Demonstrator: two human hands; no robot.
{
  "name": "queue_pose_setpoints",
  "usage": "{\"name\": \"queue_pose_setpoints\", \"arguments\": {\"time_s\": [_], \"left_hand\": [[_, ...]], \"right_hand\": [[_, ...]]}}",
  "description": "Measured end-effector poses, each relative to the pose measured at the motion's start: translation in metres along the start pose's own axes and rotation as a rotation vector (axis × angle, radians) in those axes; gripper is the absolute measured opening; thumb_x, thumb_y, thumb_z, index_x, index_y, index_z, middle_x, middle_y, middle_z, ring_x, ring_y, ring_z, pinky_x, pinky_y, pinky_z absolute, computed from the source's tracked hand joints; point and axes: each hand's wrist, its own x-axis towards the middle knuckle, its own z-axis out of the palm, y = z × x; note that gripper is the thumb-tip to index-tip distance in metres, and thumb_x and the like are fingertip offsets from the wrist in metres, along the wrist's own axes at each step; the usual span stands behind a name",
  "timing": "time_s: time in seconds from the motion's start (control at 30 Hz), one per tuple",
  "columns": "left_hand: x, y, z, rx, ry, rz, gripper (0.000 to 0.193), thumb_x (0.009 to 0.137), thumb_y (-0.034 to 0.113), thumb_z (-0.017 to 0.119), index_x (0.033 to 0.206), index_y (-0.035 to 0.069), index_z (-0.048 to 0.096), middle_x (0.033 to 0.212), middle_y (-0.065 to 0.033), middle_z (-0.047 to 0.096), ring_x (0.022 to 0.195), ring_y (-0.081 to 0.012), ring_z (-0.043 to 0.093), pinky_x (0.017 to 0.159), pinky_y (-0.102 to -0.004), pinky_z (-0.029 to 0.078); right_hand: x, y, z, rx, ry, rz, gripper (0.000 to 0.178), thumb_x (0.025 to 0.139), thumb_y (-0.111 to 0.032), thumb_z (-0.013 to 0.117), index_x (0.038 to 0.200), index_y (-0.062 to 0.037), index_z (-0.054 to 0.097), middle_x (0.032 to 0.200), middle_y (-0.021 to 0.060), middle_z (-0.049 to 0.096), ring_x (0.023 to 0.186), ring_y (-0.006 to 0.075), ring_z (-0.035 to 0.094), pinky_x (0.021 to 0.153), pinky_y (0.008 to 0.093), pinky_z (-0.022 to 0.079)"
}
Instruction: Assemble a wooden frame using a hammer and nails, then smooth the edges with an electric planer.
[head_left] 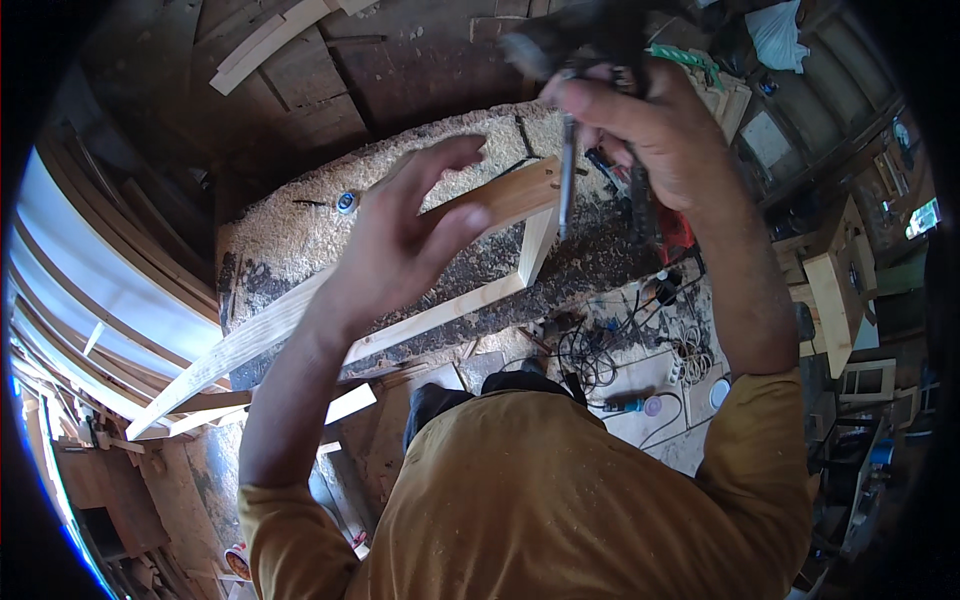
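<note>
My left hand [400,225] hangs over a wooden frame, fingers and thumb apart, with nothing visible in it. Below it runs the brown end of a board [515,195] with dark marks near its tip. A short pale crosspiece [538,245] joins this end to a second long, pale rail [440,318]. My right hand [640,125] is raised beyond the frame's right end, closed around a dark tool [590,40] smeared by motion. A slim metal rod [567,185] points down beside its fingers. The tool's exact kind cannot be made out.
The frame lies on a dark workbench [300,225] strewn with wood shavings. A small blue round object [346,202] sits at its far left. Tangled cables [590,360] and a pale coiled cord [690,355] lie nearer me. Curved wooden strips [110,225] stand at the left.
</note>
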Motion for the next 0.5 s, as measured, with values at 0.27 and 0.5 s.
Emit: {"name": "queue_pose_setpoints", "arguments": {"time_s": [0.27,0.5], "left_hand": [[0.047,-0.01,0.036,-0.688,0.041,-0.118,0.016,0.093,0.01,0.053,0.105,0.0,0.051,0.098,-0.0105,0.063,0.088,-0.0161,0.065,0.082,-0.0271,0.052],[0.064,-0.005,0.042,-0.789,0.265,-0.067,0.015,0.096,0.011,0.045,0.107,0.002,0.041,0.093,-0.0142,0.063,0.087,-0.0203,0.066,0.077,-0.0322,0.056]], "right_hand": [[0.015,0.012,0.009,-0.135,0.027,-0.124,0.025,0.082,-0.028,0.07,0.085,-0.0037,0.064,0.061,0.0002,0.056,0.055,0.0068,0.055,0.051,0.0242,0.045],[-0.036,0.035,-0.05,0.516,0.111,0.122,0.038,0.092,-0.032,0.054,0.11,0.0013,0.052,0.054,-0.0074,0.038,0.045,0.0008,0.037,0.034,0.0167,0.03]]}}
